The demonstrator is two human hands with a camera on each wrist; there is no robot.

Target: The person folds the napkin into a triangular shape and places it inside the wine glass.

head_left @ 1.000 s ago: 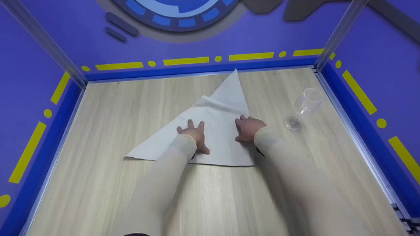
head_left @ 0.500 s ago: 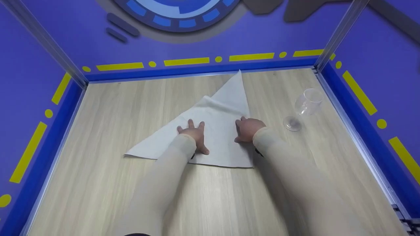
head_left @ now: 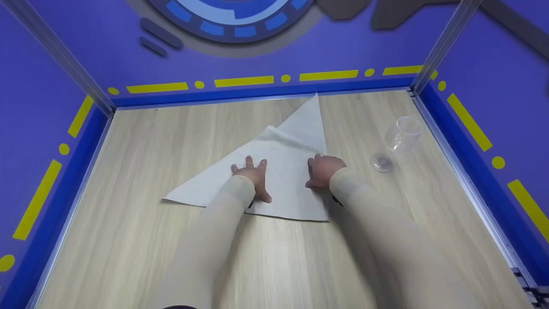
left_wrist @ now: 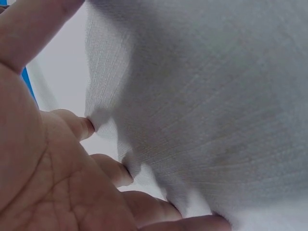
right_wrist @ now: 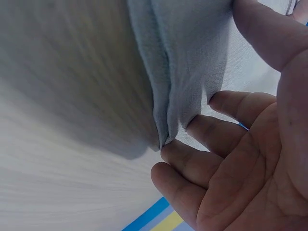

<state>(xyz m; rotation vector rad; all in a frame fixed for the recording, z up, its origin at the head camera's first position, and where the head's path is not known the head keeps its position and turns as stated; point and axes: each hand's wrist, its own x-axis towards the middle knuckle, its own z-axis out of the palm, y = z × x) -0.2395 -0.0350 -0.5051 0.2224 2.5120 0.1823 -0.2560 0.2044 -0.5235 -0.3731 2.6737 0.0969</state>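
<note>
Fingers (head_left: 249, 161) of our left hand (head_left: 255, 177) lie spread on the cloth (head_left: 289, 184) on the table (head_left: 128, 154); our right hand (head_left: 326, 170), uncurled, touches its edge. Pushing unevenly, we may crease it; a wide swing may tip the glass (head_left: 401, 139).

A transparent stemmed glass (head_left: 399, 139) stands toward the right side of a pale wood-grain table (head_left: 150, 154).
Blue-purple panels (head_left: 98, 38) wall in the back and sides, with yellow dashes and dots (head_left: 243, 81) low down and a round emblem (head_left: 236, 31) behind; metal posts (head_left: 444, 43) mark the back corners; dark fittings (head_left: 534, 295), perhaps brackets, are cut off at lower right.
</note>
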